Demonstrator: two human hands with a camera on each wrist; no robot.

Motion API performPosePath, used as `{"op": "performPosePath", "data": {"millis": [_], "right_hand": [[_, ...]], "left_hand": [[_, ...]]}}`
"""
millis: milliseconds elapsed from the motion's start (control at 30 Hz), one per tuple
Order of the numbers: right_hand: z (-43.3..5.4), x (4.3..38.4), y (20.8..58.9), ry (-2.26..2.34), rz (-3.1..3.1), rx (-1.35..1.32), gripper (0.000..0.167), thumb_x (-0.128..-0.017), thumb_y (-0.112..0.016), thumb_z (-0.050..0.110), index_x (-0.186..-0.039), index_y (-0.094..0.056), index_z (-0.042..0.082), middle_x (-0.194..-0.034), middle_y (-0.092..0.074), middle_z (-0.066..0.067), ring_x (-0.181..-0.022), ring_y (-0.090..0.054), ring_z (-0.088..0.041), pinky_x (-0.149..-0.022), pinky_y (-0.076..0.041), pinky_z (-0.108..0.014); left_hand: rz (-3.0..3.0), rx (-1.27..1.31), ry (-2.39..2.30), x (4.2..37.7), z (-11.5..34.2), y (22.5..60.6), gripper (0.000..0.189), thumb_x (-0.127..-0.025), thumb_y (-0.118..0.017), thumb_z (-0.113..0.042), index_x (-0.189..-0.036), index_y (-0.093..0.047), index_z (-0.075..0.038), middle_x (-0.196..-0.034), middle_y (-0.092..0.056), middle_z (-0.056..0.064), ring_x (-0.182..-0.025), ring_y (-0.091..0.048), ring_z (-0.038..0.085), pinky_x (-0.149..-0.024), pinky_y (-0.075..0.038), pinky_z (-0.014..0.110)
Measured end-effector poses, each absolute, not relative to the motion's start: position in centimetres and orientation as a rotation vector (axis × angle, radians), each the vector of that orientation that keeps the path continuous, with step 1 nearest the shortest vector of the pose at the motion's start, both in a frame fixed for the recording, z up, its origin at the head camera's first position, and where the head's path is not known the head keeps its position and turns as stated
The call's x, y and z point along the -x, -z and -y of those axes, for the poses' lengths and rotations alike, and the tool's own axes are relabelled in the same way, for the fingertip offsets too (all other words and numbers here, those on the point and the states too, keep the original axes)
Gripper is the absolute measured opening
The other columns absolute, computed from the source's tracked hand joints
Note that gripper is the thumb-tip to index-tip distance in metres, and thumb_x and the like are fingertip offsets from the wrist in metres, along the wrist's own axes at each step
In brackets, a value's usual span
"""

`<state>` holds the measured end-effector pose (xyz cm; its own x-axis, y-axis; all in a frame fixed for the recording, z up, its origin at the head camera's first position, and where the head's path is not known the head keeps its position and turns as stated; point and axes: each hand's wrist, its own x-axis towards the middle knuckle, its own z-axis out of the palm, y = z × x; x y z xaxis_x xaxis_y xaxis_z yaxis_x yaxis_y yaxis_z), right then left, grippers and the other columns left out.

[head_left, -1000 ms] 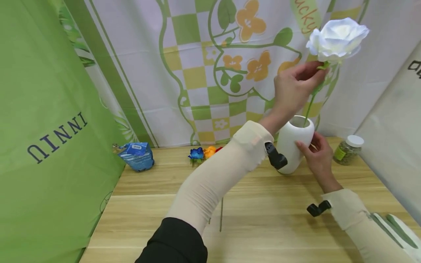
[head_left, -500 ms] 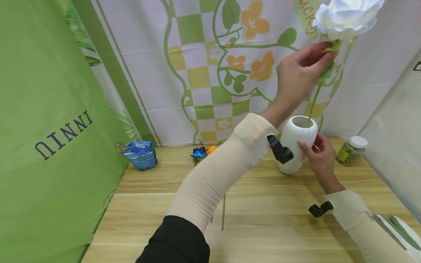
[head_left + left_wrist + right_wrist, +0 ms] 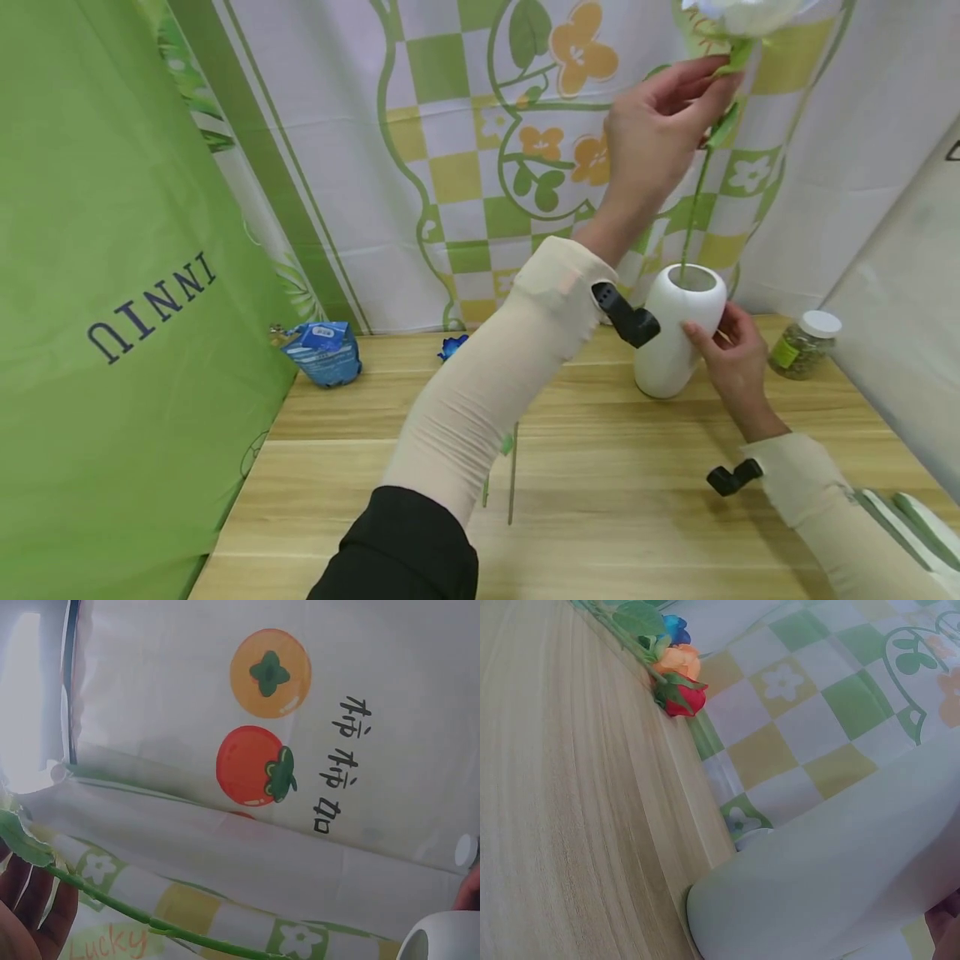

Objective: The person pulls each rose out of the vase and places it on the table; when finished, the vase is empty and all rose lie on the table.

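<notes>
High at the upper right of the head view, my left hand (image 3: 648, 133) pinches a white artificial rose (image 3: 750, 12) just beneath its bloom, which the top edge partly cuts off. Its green stem (image 3: 135, 911) slants across the left wrist view. The lower end of that stem goes into the mouth of a white vase (image 3: 667, 342), where the rim hides it. My right hand (image 3: 735, 354) holds the vase's right side, thumb on the front and fingers behind. Upright on the wooden table (image 3: 600, 500), the vase fills the lower right of the right wrist view.
Blue (image 3: 676, 628), orange (image 3: 679, 664) and red roses (image 3: 686, 697) lie on the table, mostly behind my left arm in the head view. A white-lidded jar (image 3: 802, 350) stands right of the vase. A blue bag (image 3: 326, 354) sits at the table's left; a patterned curtain (image 3: 465, 183) hangs behind.
My left hand has risen with the white rose and most recently shifted left, so the bloom partly leaves the head view and the stem stands steeper. The right hand stays on the vase.
</notes>
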<state>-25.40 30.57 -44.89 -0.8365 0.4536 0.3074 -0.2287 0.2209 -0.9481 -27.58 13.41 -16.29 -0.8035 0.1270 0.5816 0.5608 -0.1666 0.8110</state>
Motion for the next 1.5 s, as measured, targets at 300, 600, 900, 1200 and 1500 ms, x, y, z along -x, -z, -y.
{"op": "performPosePath", "data": {"millis": [300,600,900,1200,1500], "right_hand": [[-30.8,25.4,45.2,-1.682,1.924,0.182,0.057,-0.084,-0.078,0.007,-0.137,-0.056,0.005,-0.112,-0.060,0.013,-0.106,-0.060,-0.002,-0.086,-0.050,-0.004],[-31.1,25.3,45.2,-1.671,1.940,0.174,0.058,-0.085,-0.078,0.008,-0.138,-0.055,0.006,-0.113,-0.059,0.014,-0.106,-0.059,-0.002,-0.086,-0.050,-0.003],[-31.2,25.4,45.4,-1.727,1.946,0.207,0.059,-0.085,-0.078,0.008,-0.138,-0.054,0.007,-0.117,-0.060,0.011,-0.110,-0.059,-0.004,-0.089,-0.050,-0.004],[-31.1,25.5,45.2,-1.723,1.920,0.183,0.058,-0.084,-0.079,0.006,-0.137,-0.055,0.004,-0.114,-0.060,0.011,-0.109,-0.060,-0.003,-0.089,-0.050,-0.004],[-30.9,25.5,45.0,-1.765,1.894,0.192,0.060,-0.083,-0.078,0.002,-0.138,-0.054,0.003,-0.109,-0.060,0.014,-0.104,-0.060,-0.001,-0.087,-0.050,-0.003]], "left_hand": [[1.688,0.759,2.157,27.2,-12.6,15.3,0.026,-0.090,-0.072,-0.006,-0.115,-0.072,0.000,-0.099,-0.074,0.016,-0.060,-0.059,0.006,-0.057,-0.056,0.019],[1.812,0.718,2.008,26.0,-11.9,13.9,0.025,-0.093,-0.070,-0.012,-0.118,-0.071,-0.005,-0.102,-0.076,0.008,-0.066,-0.060,0.002,-0.059,-0.057,0.018],[1.934,0.541,1.849,28.5,-10.1,16.5,0.018,-0.092,-0.073,-0.018,-0.109,-0.076,-0.011,-0.095,-0.078,0.001,-0.066,-0.064,-0.001,-0.054,-0.057,0.020],[1.960,0.370,1.819,31.2,-6.2,19.6,0.015,-0.089,-0.074,-0.016,-0.102,-0.078,-0.010,-0.088,-0.078,0.003,-0.059,-0.064,0.006,-0.049,-0.057,0.026],[1.965,0.222,1.819,33.1,-1.6,23.6,0.015,-0.088,-0.075,-0.014,-0.100,-0.078,-0.006,-0.089,-0.077,0.008,-0.058,-0.064,0.013,-0.044,-0.056,0.027]]}}
